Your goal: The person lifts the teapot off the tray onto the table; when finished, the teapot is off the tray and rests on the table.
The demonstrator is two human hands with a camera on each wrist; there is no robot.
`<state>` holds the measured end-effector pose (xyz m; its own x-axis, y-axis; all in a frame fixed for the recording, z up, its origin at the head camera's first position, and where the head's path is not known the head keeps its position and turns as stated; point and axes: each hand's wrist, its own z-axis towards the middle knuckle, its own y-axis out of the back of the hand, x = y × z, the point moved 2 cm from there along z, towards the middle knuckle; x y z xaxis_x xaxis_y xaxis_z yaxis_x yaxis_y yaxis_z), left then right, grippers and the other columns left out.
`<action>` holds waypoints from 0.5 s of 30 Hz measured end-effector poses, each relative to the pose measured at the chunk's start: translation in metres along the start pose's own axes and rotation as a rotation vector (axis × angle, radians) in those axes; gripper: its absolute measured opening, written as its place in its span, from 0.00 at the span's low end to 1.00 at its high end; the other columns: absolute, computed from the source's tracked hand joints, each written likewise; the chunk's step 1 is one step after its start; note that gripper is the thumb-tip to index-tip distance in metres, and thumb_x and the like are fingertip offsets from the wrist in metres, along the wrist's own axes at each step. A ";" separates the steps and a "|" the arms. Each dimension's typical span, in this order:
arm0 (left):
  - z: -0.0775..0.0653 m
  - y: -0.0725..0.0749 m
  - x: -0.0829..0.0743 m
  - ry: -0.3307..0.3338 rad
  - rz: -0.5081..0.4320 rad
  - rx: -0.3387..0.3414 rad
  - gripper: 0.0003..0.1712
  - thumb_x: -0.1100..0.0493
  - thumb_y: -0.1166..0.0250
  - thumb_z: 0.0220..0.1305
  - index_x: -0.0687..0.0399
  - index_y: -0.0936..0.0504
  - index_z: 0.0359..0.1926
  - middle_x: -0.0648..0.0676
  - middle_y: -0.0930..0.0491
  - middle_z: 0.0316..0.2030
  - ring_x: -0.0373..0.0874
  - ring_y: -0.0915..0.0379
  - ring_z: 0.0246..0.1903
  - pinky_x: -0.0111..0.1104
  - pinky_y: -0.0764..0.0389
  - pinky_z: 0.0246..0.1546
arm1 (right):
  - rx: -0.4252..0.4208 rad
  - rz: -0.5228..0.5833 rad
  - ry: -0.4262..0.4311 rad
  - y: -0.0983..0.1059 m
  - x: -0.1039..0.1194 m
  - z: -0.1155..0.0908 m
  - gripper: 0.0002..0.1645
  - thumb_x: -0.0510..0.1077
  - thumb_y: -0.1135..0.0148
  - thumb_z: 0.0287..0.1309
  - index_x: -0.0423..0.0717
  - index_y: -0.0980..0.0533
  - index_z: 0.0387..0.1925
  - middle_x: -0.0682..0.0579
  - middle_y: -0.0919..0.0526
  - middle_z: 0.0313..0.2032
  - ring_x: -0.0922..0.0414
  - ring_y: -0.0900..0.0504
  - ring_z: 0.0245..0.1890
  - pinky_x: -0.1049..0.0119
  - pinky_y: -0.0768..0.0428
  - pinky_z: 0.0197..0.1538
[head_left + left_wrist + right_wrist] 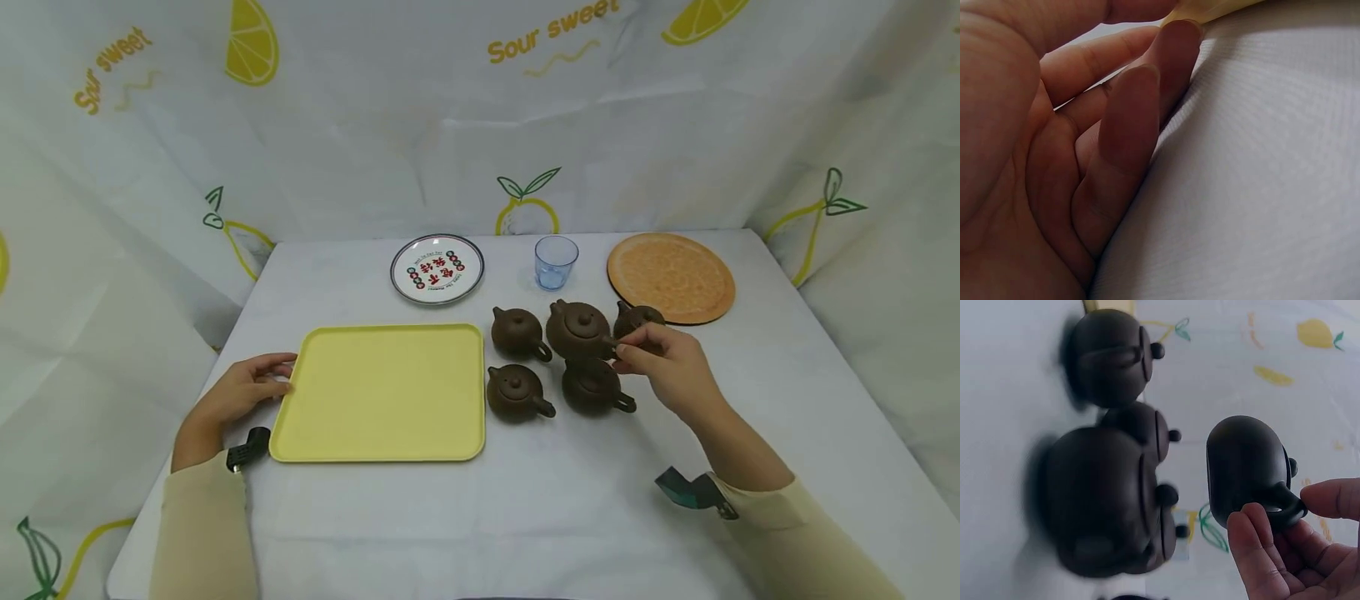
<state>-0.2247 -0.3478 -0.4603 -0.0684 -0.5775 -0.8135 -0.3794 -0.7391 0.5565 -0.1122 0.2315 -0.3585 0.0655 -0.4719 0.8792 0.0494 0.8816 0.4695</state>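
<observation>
My right hand [663,358] pinches the handle of a dark brown teapot [577,327], held up off the table. In the right wrist view this lifted teapot [1247,469] hangs apart from the others, its lid knob pointing right. Around it in the head view stand more brown teapots: one at back left [516,332], one at front left [516,393], one at front right [591,387], and one at back right [636,318], partly hidden by the hand. My left hand [236,392] rests at the left edge of a yellow tray [382,392], fingers loosely bent against its rim.
Behind the tray lies a white plate [437,283] with printed red characters. A blue glass [556,265] stands to its right, and a round tan board [671,275] lies at back right. White cloth [420,525] covers the table; a lemon-patterned curtain [375,125] surrounds it.
</observation>
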 end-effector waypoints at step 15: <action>0.000 -0.001 -0.001 -0.017 0.031 -0.019 0.32 0.56 0.35 0.53 0.59 0.33 0.58 0.60 0.27 0.43 0.40 0.25 0.33 0.28 0.26 0.32 | -0.054 -0.146 -0.223 0.042 -0.050 -0.048 0.17 0.47 0.48 0.60 0.34 0.27 0.37 0.43 0.18 0.30 0.58 0.18 0.29 0.67 0.25 0.38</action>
<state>-0.2242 -0.3468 -0.4602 -0.0957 -0.5946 -0.7983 -0.3597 -0.7271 0.5847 -0.0655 0.2920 -0.3868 -0.1672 -0.5743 0.8014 0.0957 0.7996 0.5929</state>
